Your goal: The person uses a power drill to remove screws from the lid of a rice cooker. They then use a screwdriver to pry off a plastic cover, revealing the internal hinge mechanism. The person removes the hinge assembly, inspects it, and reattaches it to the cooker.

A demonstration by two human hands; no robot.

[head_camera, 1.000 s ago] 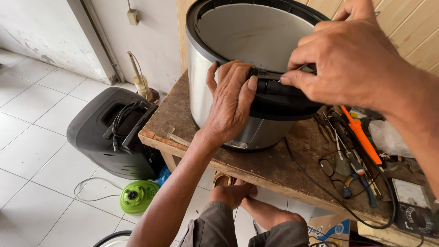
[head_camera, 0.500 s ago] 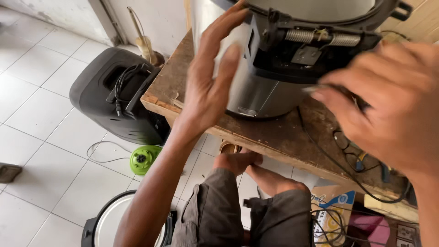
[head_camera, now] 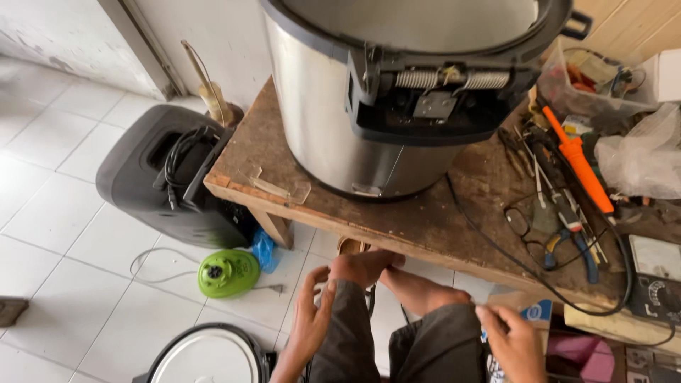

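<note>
Left hand (head_camera: 312, 319) was low beside knee, fingers spread, grasping nothing. Right hand (head_camera: 512, 340) was at lap, fingertips pinched together; cannot tell if something small was between them. Rice cooker body (head_camera: 355, 113) stood unsupported on wooden workbench (head_camera: 425, 220), exposed hinge spring (head_camera: 450, 78) facing person. Risk: black cable (head_camera: 496, 245) trailed off bench edge toward legs; knee could snag it, dragging multimeter (head_camera: 656, 284). Orange-handled tool (head_camera: 578, 163) and pliers (head_camera: 571, 234) lay loose nearby, could roll off.

Brushed steel cooker body (head_camera: 333, 135) (matt blk plastic hinge), rough wood bench (head_camera: 425, 220).
</note>
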